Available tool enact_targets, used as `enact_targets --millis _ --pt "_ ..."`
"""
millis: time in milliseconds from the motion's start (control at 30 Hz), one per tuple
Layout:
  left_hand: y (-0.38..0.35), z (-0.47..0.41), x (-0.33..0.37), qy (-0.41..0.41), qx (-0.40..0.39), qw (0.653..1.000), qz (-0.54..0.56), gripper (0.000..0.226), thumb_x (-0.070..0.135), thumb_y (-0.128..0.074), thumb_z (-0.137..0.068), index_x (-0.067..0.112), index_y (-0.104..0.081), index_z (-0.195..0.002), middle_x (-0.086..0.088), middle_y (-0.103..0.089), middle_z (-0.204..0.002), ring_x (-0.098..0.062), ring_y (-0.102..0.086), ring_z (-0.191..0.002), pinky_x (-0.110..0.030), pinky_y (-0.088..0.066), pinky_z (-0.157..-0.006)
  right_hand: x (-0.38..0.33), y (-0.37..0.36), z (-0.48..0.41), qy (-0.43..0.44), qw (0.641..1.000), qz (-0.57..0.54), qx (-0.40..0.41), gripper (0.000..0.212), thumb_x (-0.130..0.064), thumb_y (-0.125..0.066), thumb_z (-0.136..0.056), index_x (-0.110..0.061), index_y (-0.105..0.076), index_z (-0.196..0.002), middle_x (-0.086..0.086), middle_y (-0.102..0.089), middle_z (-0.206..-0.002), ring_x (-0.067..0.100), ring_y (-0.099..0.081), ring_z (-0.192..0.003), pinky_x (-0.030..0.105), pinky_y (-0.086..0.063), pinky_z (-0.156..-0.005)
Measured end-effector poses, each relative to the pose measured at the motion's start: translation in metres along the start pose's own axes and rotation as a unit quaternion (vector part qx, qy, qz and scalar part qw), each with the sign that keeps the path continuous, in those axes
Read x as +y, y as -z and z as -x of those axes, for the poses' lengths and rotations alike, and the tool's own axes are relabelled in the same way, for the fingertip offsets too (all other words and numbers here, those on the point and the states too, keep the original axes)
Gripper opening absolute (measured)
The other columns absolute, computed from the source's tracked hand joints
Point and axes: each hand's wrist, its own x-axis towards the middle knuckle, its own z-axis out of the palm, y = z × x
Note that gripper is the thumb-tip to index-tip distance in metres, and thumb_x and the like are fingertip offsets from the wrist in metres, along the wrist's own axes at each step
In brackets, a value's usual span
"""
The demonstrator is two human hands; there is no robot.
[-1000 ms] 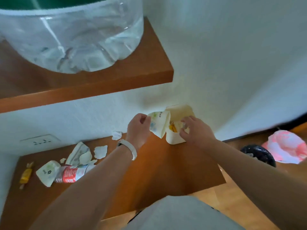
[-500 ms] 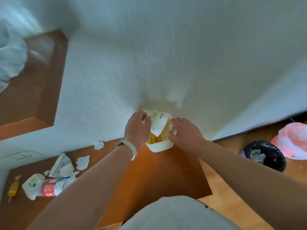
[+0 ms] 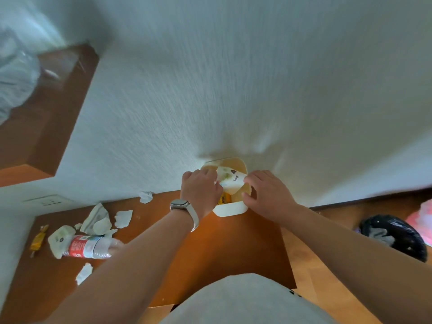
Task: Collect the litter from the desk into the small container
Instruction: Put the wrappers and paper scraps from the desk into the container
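Risk item: your left hand [image 3: 201, 191] pinched a stiff white printed wrapper [image 3: 230, 181] into the small white plastic container [image 3: 230, 208], your right hand [image 3: 265, 195] gripped its rim; the wrapper looked likely to spring out or tip it.

Soft daylight; motion blur streaks the wall [image 3: 210, 78] and shelf [image 3: 53, 108], wide-angle bending warps the edges, desk [image 3: 222, 249] glows warm.

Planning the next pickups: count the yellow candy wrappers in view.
2. One yellow candy wrapper lies at the desk's far left edge; another sits inside the small white container, partly hidden by the left hand. More may be hidden under other litter.
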Motion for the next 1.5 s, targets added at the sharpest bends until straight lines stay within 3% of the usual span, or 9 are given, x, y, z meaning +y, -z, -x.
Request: enact_targets --millis 167,300,467,600,767,867,1033,1300,1500 --pt "-0.003 0.005 0.000 -0.042 -0.023 0.998 -0.047 0.020 0.032 -0.048 -0.092 0.020 -0.063 -0.096 0.004 -0.062 -0.095 -0.019 -0.056 -0.086 -0.036 -0.040 -0.088 0.003 0.007 0.001 -0.010 1.000 -0.019 0.004 0.030 -0.028 -0.060 -0.087 -0.011 -0.063 -0.112 0.004 -0.062 -0.109 0.021 -0.053 -0.099 0.032 -0.046 -0.085" --pt "-0.005 0.009 0.009 -0.107 -0.096 0.988 0.055 0.025 0.033 -0.044 -0.097 0.024 -0.068 -0.099 0.007 -0.065 -0.099 -0.018 -0.058 -0.093 -0.034 -0.036 -0.093 0.004 0.007 0.001 -0.013 0.999 -0.028 -0.009 0.027 -0.026 -0.059 -0.088 -0.010 -0.062 -0.110 0.005 -0.061 -0.109 0.022 -0.052 -0.099 0.032 -0.043 -0.087" --pt "-0.002 0.013 0.007 -0.104 -0.132 0.979 0.115 0.030 0.036 -0.042 -0.099 0.028 -0.070 -0.105 0.009 -0.069 -0.107 -0.016 -0.060 -0.098 -0.033 -0.036 -0.100 0.001 0.004 0.002 -0.005 1.000 -0.019 -0.020 0.027 -0.024 -0.059 -0.086 -0.008 -0.062 -0.108 0.006 -0.061 -0.107 0.025 -0.052 -0.100 0.035 -0.045 -0.086" --pt "0.008 0.024 -0.011 -0.073 -0.119 0.982 0.127 0.029 0.037 -0.043 -0.100 0.026 -0.064 -0.118 0.009 -0.064 -0.121 -0.016 -0.056 -0.111 -0.033 -0.034 -0.103 -0.008 0.001 -0.003 0.030 0.999 -0.001 -0.028 0.031 -0.028 -0.055 -0.083 -0.009 -0.063 -0.106 0.006 -0.063 -0.104 0.028 -0.055 -0.097 0.042 -0.048 -0.083" --pt "0.020 0.048 -0.043 -0.036 -0.090 0.991 0.097 0.040 0.043 -0.046 -0.099 0.027 -0.052 -0.136 0.007 -0.051 -0.142 -0.017 -0.043 -0.132 -0.037 -0.027 -0.112 -0.037 -0.004 -0.017 0.105 0.993 0.038 -0.034 0.034 -0.037 -0.050 -0.086 -0.012 -0.062 -0.106 0.002 -0.063 -0.098 0.025 -0.057 -0.093 0.039 -0.047 -0.079" --pt "0.025 0.067 -0.065 -0.022 -0.089 0.993 0.073 0.046 0.044 -0.044 -0.100 0.029 -0.043 -0.144 0.006 -0.041 -0.151 -0.017 -0.035 -0.139 -0.037 -0.023 -0.115 -0.062 -0.010 -0.025 0.140 0.987 0.054 -0.057 0.040 -0.042 -0.044 -0.089 -0.013 -0.061 -0.111 0.004 -0.063 -0.109 0.025 -0.057 -0.102 0.042 -0.047 -0.089" --pt "0.017 0.102 -0.113 0.018 -0.085 0.995 0.042 0.053 0.049 -0.041 -0.099 0.030 -0.033 -0.148 0.004 -0.025 -0.160 -0.021 -0.022 -0.147 -0.043 -0.021 -0.119 -0.109 -0.027 -0.034 0.181 0.978 0.073 -0.072 0.041 -0.040 -0.051 -0.091 -0.014 -0.059 -0.122 0.005 -0.058 -0.132 0.026 -0.051 -0.123 0.044 -0.045 -0.096" --pt "0.002 0.159 -0.207 0.122 -0.063 0.989 0.051 0.053 0.043 -0.053 -0.094 0.024 -0.043 -0.144 -0.002 -0.035 -0.156 -0.027 -0.028 -0.145 -0.048 -0.028 -0.114 -0.182 -0.076 -0.053 0.214 0.962 0.120 -0.119 0.043 -0.045 -0.043 -0.090 -0.015 -0.057 -0.118 0.002 -0.059 -0.120 0.024 -0.054 -0.113 0.041 -0.047 -0.093" --pt "-0.013 0.208 -0.296 0.199 -0.061 0.976 0.071 0.051 0.045 -0.051 -0.093 0.025 -0.045 -0.139 -0.002 -0.039 -0.152 -0.027 -0.032 -0.142 -0.051 -0.031 -0.114 -0.246 -0.125 -0.065 0.224 0.953 0.143 -0.145 0.045 -0.045 -0.049 -0.094 -0.018 -0.054 -0.129 0.000 -0.057 -0.132 0.020 -0.053 -0.122 0.038 -0.047 -0.101"
